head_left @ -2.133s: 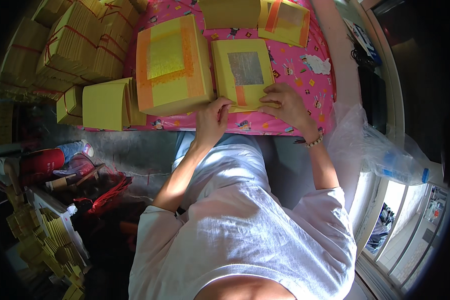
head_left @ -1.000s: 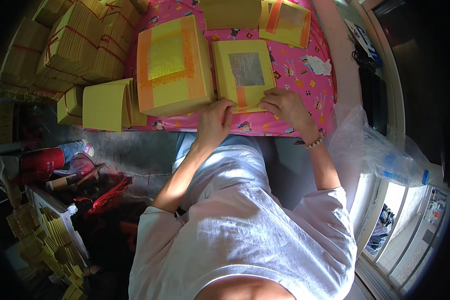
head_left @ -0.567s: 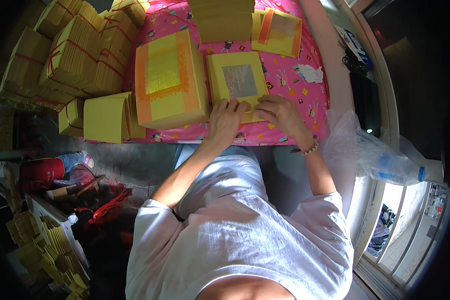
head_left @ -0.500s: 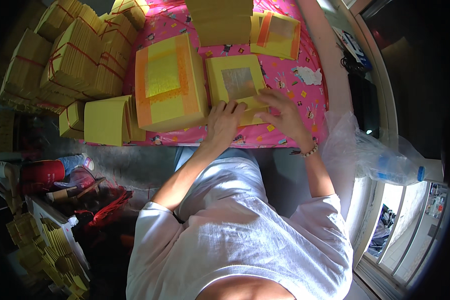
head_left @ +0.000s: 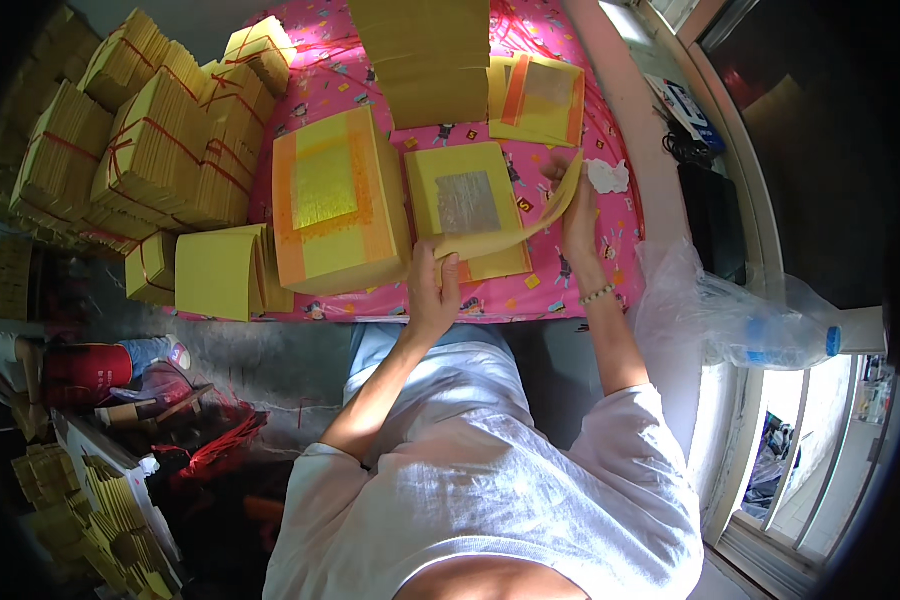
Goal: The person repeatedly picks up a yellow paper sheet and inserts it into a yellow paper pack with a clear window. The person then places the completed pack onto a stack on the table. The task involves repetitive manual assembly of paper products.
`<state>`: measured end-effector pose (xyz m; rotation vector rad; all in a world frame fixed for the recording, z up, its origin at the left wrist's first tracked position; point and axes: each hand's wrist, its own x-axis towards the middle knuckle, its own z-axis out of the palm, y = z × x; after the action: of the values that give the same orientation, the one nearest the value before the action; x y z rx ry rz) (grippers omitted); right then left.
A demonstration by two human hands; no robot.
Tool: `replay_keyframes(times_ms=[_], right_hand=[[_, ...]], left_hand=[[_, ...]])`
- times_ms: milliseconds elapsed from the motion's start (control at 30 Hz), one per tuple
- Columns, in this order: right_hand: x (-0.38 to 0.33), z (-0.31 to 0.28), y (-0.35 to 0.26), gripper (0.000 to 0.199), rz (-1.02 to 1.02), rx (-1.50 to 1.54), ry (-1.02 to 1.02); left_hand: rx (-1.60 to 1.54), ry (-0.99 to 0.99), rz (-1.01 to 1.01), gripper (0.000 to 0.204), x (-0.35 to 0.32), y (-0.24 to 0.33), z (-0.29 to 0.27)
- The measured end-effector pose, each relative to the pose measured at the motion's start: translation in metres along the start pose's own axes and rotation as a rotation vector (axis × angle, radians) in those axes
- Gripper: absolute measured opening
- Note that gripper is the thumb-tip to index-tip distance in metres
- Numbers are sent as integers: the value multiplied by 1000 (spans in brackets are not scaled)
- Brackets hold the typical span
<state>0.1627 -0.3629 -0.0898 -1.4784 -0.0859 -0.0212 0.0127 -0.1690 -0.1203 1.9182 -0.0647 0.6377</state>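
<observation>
A yellow paper sheet is raised and bowed between my hands, seen nearly edge-on. My left hand pinches its left end, close to the front of the table. Its other end curves upward into my right hand, whose fingers are closed around it and partly hidden. Beneath the sheet lies a flat yellow paper pile with a silver foil square on it. Just left of that stands a thick block of yellow paper, topped by orange bands and a gold foil square.
Tied yellow paper bundles are heaped at the left. A tall yellow stack and an orange-striped paper occupy the far side of the pink tablecloth. Crumpled white tissue and a plastic bag with a bottle sit right.
The sheet has come up off the pile into a curve. My right hand has moved farther away and slightly right, closing on the sheet's end; the whole view has shifted a little.
</observation>
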Motion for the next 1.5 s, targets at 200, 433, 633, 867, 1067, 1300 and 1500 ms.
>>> replay_keyframes(times_ms=[200, 433, 633, 867, 1067, 1300, 1500], right_hand=[[-10, -5, 3, 54, -38, -19, 106], [-14, 0, 1, 53, -26, 160, 94], [-16, 1, -2, 54, -19, 127, 121], [-5, 6, 17, 54, -125, 206, 85], [-10, 38, 10, 43, 135, 864, -448], [-6, 25, 8, 47, -46, 709, -372], [-6, 8, 4, 50, -84, 125, 177]], left_hand=[[-202, 120, -100, 32, -2, 8, 8], [-257, 139, -124, 39, -3, 3, 10], [-308, 90, -127, 39, 0, -1, 7], [-355, 10, -109, 33, 10, -2, 11], [-511, -142, -109, 32, 33, 29, 15], [-443, -76, -52, 30, 39, 31, 8], [-408, 107, -125, 32, 29, -5, 19]])
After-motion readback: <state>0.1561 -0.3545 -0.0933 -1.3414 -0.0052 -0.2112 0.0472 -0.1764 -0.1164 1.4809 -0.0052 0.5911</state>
